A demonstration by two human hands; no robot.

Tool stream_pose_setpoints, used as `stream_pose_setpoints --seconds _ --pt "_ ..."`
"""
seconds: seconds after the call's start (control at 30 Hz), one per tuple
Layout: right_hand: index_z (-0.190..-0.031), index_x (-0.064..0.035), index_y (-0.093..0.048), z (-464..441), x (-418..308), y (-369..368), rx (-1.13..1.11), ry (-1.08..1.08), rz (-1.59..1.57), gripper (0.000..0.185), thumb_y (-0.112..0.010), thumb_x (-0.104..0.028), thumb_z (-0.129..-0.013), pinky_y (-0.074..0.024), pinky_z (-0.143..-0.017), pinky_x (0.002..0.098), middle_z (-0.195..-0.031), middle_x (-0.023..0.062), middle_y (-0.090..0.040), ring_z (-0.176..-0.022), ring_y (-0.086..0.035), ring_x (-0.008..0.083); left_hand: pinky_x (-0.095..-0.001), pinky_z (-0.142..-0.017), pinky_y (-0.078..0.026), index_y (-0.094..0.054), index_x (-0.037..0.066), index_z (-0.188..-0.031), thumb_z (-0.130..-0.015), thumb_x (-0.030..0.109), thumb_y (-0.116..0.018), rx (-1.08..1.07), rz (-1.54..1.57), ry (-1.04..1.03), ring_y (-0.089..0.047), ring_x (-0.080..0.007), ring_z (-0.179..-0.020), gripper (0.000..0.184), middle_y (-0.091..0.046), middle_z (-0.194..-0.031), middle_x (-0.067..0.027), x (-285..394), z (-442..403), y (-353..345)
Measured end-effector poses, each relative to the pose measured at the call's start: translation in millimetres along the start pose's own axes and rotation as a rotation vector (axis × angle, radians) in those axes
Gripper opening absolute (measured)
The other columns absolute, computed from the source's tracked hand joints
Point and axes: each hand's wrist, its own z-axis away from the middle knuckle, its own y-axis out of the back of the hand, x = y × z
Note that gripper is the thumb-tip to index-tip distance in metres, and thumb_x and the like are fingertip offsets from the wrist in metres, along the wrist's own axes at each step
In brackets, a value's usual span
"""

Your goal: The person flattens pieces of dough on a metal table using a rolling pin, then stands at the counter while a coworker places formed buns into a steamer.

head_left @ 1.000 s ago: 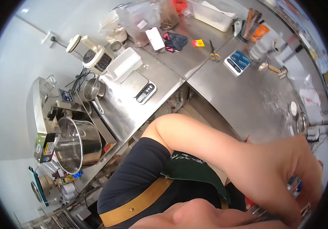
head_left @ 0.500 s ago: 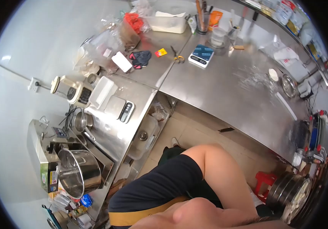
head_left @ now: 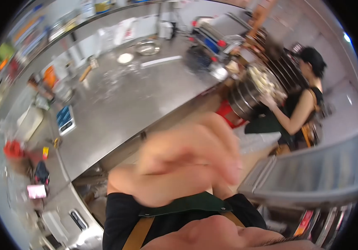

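My left hand and my right hand, one blurred mass of hands (head_left: 191, 146), are raised together in front of my chest, close to the camera. They overlap and are smeared by motion, so I cannot tell one from the other. A few bent fingers show at the right side. No held thing can be made out. Beneath them is the green apron (head_left: 187, 205) over my dark shirt. Behind them runs the front edge of a steel worktable (head_left: 116, 121), which they do not visibly touch.
A kitchen scale (head_left: 65, 120), a bowl of white powder (head_left: 125, 58), a metal bowl (head_left: 147, 47) and a white strip (head_left: 161, 61) lie on the worktable. To the right, a co-worker (head_left: 304, 100) reaches toward pale pieces (head_left: 264, 81) atop stacked round steamers (head_left: 245, 98). A translucent lid-like panel (head_left: 312, 171) is nearer.
The view has swung to the right, bringing the co-worker and the steamers into full sight. My hands, not visible before, are now raised together before my chest.
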Motion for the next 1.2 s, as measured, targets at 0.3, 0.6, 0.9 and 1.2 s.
stream_pose_setpoints --seconds 0.3,0.6,0.9,1.2 --pt "-0.141 0.0121 -0.025 69.0 42.8 -26.4 0.013 -0.188 -0.239 0.095 -0.068 -0.048 -0.083 -0.0553 -0.081 0.0467 -0.125 0.0290 -0.052 -0.104 -0.062 0.0367 -0.0426 -0.096 -0.037 -0.062 0.009 -0.092 -0.093 0.017 -0.053 0.092 -0.213 -0.381 -0.053 -0.0200 -0.086 0.012 -0.053 -0.088 -0.0027 14.2 -7.1 15.7" --pt "-0.140 0.0124 -0.027 94.4 53.0 -44.7 0.056 -0.204 -0.330 0.093 -0.067 -0.049 -0.083 -0.0558 -0.080 0.0458 -0.126 0.0284 -0.052 -0.103 -0.062 0.0342 -0.0454 -0.100 -0.029 -0.061 0.008 -0.097 -0.091 0.015 -0.052 0.095 -0.381 -0.868 -0.049 -0.0191 -0.089 0.013 -0.048 -0.085 -0.0010 25.5 36.8 4.0" --pt "-0.135 0.0126 -0.037 84.1 42.9 -48.5 0.035 -0.170 -0.208 0.090 -0.068 -0.052 -0.081 -0.0573 -0.069 0.0425 -0.106 0.0245 -0.062 -0.089 -0.065 0.0306 -0.0482 -0.104 -0.022 -0.060 0.006 -0.101 -0.090 0.014 -0.051 0.222 -0.400 -1.127 -0.045 -0.0182 -0.092 0.016 -0.043 -0.081 0.0007 41.9 46.9 -3.9" --pt "-0.136 0.0091 -0.038 45.1 43.0 -46.0 0.087 -0.094 -0.129 0.090 -0.069 -0.053 -0.079 -0.0561 -0.058 0.0383 -0.094 0.0190 -0.064 -0.075 -0.064 0.0254 -0.0563 -0.111 -0.018 -0.048 0.008 -0.127 -0.095 0.040 -0.045 0.227 -0.664 -0.952 -0.046 -0.0259 -0.113 0.045 -0.053 -0.123 -0.0036 67.8 -2.4 21.7"
